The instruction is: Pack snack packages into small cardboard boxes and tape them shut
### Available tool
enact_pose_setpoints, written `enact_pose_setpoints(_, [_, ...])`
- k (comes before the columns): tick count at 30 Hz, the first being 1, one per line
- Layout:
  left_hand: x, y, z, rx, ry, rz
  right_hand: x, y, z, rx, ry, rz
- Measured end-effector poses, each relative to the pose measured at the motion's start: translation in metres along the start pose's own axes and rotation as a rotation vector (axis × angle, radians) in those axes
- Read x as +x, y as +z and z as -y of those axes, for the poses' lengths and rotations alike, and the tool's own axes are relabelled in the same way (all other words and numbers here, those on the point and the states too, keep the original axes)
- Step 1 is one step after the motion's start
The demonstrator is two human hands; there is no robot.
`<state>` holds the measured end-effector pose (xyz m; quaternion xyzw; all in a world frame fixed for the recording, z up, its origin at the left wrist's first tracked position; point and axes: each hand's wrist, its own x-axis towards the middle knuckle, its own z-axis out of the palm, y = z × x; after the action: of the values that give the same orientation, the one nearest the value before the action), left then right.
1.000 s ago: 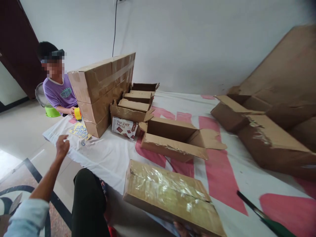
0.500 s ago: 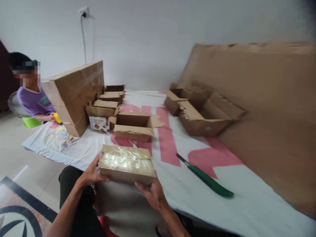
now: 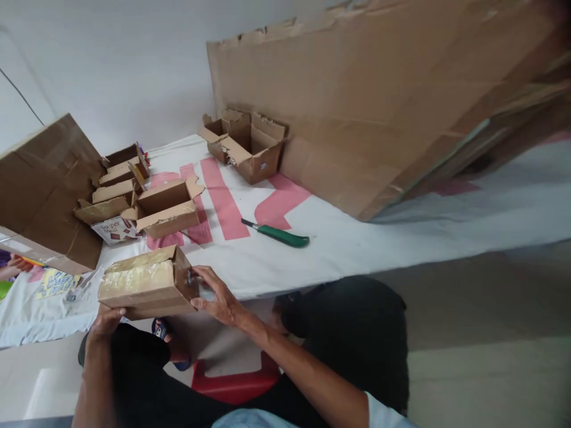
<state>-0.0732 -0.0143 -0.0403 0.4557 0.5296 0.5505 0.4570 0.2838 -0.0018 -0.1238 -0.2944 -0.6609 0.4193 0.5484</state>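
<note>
A small taped cardboard box [image 3: 145, 282] is lifted off the floor in front of me, above my knees. My left hand [image 3: 106, 321] grips its lower left end from beneath, fingers closed on it. My right hand [image 3: 214, 294] presses against the box's right end, fingers curled on it. A green-handled knife [image 3: 276, 234] lies on the white and pink sheet [image 3: 339, 244] a little beyond my right hand.
Several open cardboard boxes [image 3: 167, 205] sit on the sheet at left, beside a big taped box [image 3: 42, 190]. Two more open boxes [image 3: 250, 142] stand by a large cardboard sheet [image 3: 357, 113] leaning on the wall. Another person's hand [image 3: 18, 261] shows at far left.
My left hand came back from reaching left and took the box's left end; my right hand shifted to its right end. The view swung right, so the other person is almost out of sight.
</note>
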Motion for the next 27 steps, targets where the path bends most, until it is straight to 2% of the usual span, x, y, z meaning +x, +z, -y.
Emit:
enact_pose_setpoints(4, [0.003,0.000,-0.007,0.021,-0.066,0.001,0.006,0.002,0.005,0.053,0.001,-0.050])
enact_pose_setpoints(9, [0.008,0.001,-0.011,0.000,-0.094,0.005,0.011,0.006,-0.002,0.060,0.015,-0.099])
enact_pose_setpoints(16, [0.014,-0.004,-0.010,-0.007,-0.123,-0.013,0.015,0.010,-0.005,0.113,0.102,-0.081])
enact_pose_setpoints(27, [0.015,-0.008,-0.008,-0.004,-0.131,-0.066,0.038,0.012,0.020,0.249,0.249,-0.032])
